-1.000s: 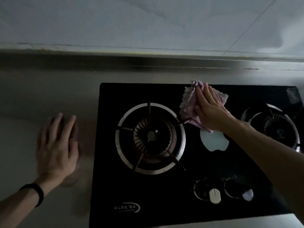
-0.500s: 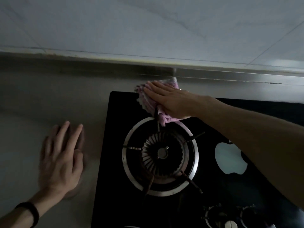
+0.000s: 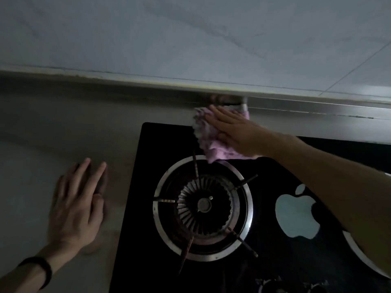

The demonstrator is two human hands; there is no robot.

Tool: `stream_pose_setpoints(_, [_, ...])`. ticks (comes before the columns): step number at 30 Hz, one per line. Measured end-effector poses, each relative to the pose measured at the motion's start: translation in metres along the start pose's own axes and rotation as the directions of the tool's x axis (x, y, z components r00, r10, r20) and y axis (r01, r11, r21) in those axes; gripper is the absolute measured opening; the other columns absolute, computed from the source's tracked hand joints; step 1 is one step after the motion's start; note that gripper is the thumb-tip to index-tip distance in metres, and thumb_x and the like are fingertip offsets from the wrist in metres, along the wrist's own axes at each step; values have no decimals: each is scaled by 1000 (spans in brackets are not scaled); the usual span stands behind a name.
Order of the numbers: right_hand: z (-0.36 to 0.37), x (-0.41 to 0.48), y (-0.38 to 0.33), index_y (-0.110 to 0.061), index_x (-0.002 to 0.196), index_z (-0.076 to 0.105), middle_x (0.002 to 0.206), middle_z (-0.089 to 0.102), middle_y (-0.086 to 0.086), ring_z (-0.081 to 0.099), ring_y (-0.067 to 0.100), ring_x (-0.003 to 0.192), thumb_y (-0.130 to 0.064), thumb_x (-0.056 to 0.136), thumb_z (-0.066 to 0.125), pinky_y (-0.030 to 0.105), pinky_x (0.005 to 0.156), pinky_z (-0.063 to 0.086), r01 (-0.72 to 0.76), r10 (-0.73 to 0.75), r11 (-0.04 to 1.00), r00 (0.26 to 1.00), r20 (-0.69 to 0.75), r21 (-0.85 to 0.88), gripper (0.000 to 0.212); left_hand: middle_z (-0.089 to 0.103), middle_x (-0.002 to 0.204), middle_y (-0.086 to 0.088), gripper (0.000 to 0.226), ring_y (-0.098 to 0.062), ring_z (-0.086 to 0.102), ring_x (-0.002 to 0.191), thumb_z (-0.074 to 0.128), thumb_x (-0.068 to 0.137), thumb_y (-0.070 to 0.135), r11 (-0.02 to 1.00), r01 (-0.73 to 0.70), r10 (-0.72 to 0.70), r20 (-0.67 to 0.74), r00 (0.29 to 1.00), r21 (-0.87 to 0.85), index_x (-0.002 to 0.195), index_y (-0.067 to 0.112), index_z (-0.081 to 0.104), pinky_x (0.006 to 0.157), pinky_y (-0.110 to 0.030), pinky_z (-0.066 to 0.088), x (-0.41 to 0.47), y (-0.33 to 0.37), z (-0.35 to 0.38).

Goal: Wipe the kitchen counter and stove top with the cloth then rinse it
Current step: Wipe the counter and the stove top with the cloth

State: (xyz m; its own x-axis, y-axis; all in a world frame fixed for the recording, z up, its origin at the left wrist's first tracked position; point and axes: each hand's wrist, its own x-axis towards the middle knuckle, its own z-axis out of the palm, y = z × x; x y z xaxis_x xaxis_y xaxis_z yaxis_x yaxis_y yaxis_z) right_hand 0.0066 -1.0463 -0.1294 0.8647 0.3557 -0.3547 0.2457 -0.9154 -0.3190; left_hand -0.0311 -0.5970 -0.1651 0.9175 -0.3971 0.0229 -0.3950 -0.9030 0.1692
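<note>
A pink cloth (image 3: 208, 140) lies on the back edge of the black glass stove top (image 3: 146, 187), partly over the steel counter (image 3: 63, 123) behind it. My right hand (image 3: 234, 132) presses flat on the cloth, fingers pointing left toward the wall. Just below the cloth is the left burner (image 3: 204, 206) with its metal ring and pan supports. My left hand (image 3: 78, 206) rests flat on the counter left of the stove, fingers spread, holding nothing. A dark band sits on my left wrist.
A tiled wall (image 3: 190, 39) rises behind the counter's raised steel back ledge (image 3: 317, 106). A pale apple-shaped mark (image 3: 296, 216) sits on the stove glass between the burners. The right burner's ring (image 3: 359, 256) shows at the right edge. Knobs (image 3: 292, 286) lie at the bottom edge.
My right hand slid the cloth from the stove's middle, left and back to the rear edge above the left burner, now partly onto the counter. My left hand stayed flat on the counter.
</note>
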Motion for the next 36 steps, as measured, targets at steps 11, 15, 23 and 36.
stream_pose_setpoints(11, [29, -128, 46, -15, 165, -2, 173, -3, 13, -3, 30, 161, -41, 110, 23, 54, 129, 5, -434, 435, 900, 892, -122, 34, 66, 25, 169, -16, 68, -49, 32, 147, 34, 94, 27, 999, 8, -8, 0, 1000, 31, 161, 18, 36, 121, -61, 27, -1, -1, 2])
stream_pose_setpoints(15, [53, -149, -2, -13, 165, -9, 172, -16, 11, -15, 27, 159, -39, 111, 22, 48, 129, -2, -546, 551, 834, 825, -125, 75, 67, 27, 167, -19, 67, -50, 33, 147, 34, 94, 26, 998, 39, -41, 31, 999, 46, 160, 17, 38, 122, -60, 27, 0, 8, -7])
stream_pose_setpoints(23, [91, -215, -100, -12, 160, -24, 169, -27, 12, -25, 27, 157, -41, 109, 14, 50, 130, 2, -596, 596, 803, 803, 6, 33, 70, 20, 173, -13, 68, -40, 23, 157, 32, 95, 19, 980, 193, -187, 99, 977, -53, 163, 21, 30, 127, -56, 15, -24, 41, -22])
stream_pose_setpoints(36, [88, -219, -196, -9, 160, -22, 169, -24, 11, -12, 25, 160, -14, 104, 26, 35, 125, -6, -623, 612, 780, 780, 130, 61, 74, 5, 175, -9, 60, -28, 12, 161, 33, 104, 21, 962, 64, -20, 166, 986, -266, 164, 16, 29, 129, -53, 19, -109, 107, -9])
